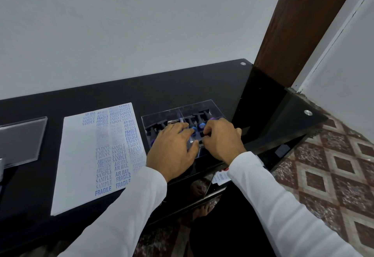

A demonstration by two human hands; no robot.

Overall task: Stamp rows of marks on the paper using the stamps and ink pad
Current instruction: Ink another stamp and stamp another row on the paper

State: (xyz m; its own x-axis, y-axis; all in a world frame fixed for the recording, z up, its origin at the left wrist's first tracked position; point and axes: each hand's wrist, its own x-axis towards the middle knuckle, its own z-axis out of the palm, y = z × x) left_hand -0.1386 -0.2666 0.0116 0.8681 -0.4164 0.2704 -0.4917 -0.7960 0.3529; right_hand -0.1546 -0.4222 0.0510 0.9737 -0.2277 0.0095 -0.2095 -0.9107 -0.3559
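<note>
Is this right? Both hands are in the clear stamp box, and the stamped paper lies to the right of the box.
Not quite. The head view shows the left hand and right hand at the clear stamp box, but the stamped paper lies to the left of the box, not the right.

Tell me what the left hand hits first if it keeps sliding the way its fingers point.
Probably the blue-tipped stamps inside the clear box, just ahead of the left hand fingertips; depth is hard to judge.
</note>
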